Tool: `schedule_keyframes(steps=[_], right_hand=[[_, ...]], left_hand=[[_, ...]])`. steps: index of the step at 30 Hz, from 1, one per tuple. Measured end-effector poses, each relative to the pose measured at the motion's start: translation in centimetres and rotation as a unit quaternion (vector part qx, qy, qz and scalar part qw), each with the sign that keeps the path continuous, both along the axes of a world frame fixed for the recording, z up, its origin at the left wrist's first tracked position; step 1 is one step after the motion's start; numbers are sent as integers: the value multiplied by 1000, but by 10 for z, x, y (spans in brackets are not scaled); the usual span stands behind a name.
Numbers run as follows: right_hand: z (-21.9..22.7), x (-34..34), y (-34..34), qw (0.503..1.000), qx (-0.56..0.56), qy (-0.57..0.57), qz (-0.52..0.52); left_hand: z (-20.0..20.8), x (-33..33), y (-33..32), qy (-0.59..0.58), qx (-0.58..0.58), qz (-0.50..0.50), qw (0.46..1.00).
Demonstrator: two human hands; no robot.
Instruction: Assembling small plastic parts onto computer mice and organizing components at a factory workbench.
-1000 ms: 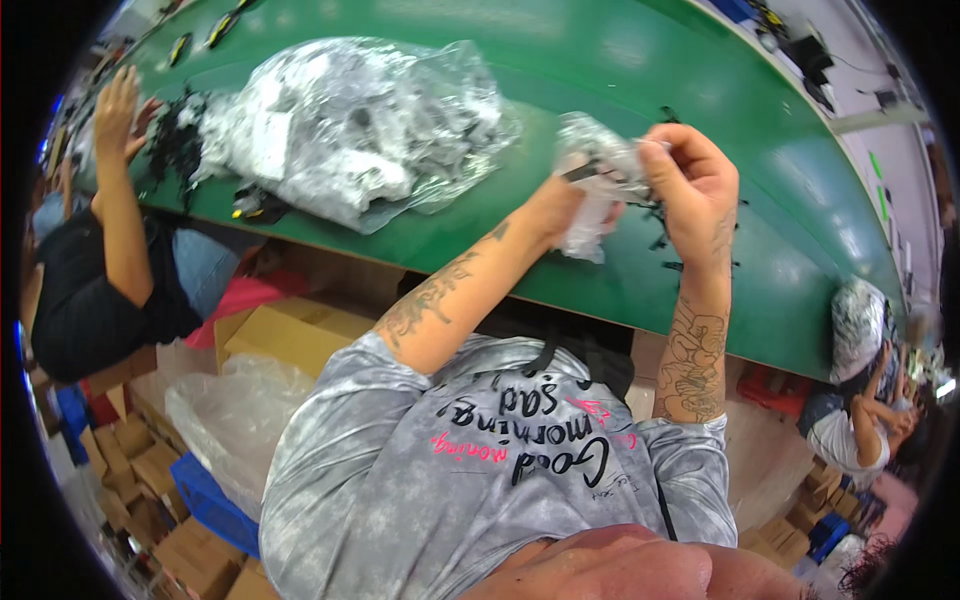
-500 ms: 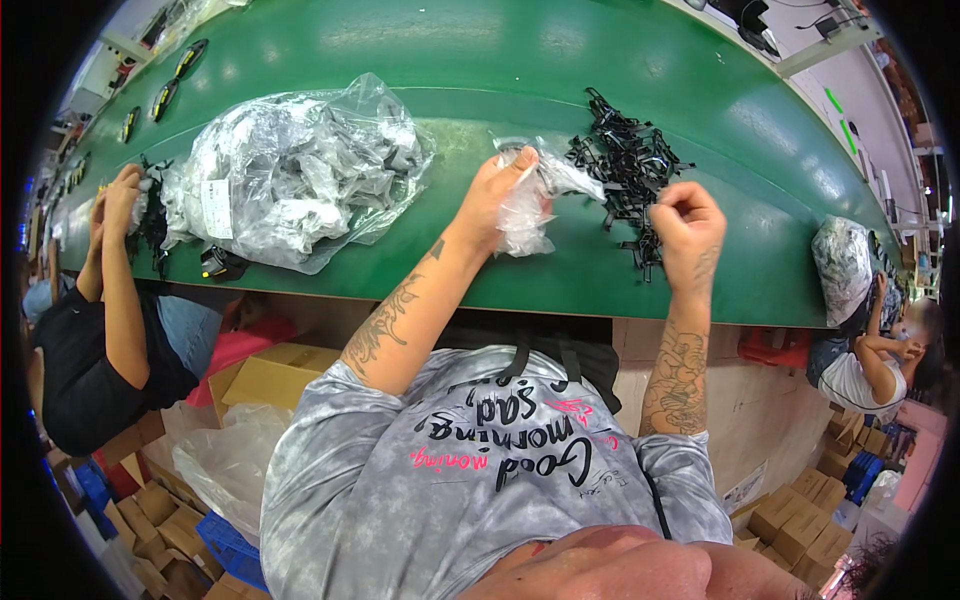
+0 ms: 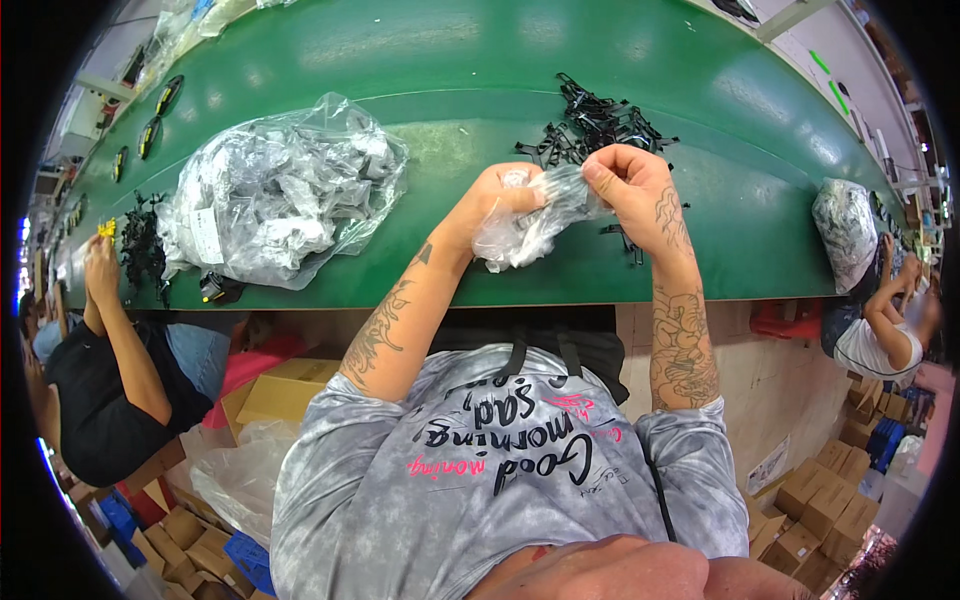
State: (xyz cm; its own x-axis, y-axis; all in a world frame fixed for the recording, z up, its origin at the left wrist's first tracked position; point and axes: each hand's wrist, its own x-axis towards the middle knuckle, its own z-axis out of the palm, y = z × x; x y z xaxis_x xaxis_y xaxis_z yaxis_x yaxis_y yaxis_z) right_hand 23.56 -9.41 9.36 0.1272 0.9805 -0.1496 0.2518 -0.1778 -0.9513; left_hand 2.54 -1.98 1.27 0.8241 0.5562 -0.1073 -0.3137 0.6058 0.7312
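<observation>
A person in a grey tie-dye T-shirt [image 3: 500,480] stands at the near edge of a green conveyor table [image 3: 450,80], both tattooed forearms raised over it. The left hand [image 3: 500,200] and the right hand [image 3: 630,190] are each closed on a small clear plastic bag [image 3: 535,215], pinching its crumpled film between thumb and fingers; the bag hangs between the two hands just above the table's front strip. Just beyond the hands lies a loose pile of small black plastic parts [image 3: 595,125], a few strays reaching down beside the right wrist. To the left on the belt rests a large clear plastic bag [image 3: 280,195] stuffed with smaller packets, a black part at its lower corner. Farther left, a seated co-worker in a dark top [image 3: 95,400] reaches a hand [image 3: 100,255] toward another heap of black parts [image 3: 140,250]. At the far right, a second co-worker [image 3: 890,330] sits beside another filled clear bag [image 3: 848,225]. Cardboard boxes [image 3: 820,500] crowd the floor below
</observation>
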Motion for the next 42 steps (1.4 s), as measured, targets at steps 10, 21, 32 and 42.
schedule_keyframes(steps=[10,21,32,42], right_hand=[[-5,14,0,980,121,20,-154],[29,46,16,894,257,-295,-220],[29,65,18,869,240,-312,-298],[3,-47,-7,899,368,-237,22]], left_hand=[[1,2,-2,-89,-75,-86,990],[-3,-1,6,-123,-109,-9,986],[2,9,-5,-105,-25,12,994],[8,6,-4,-113,-138,82,981]])
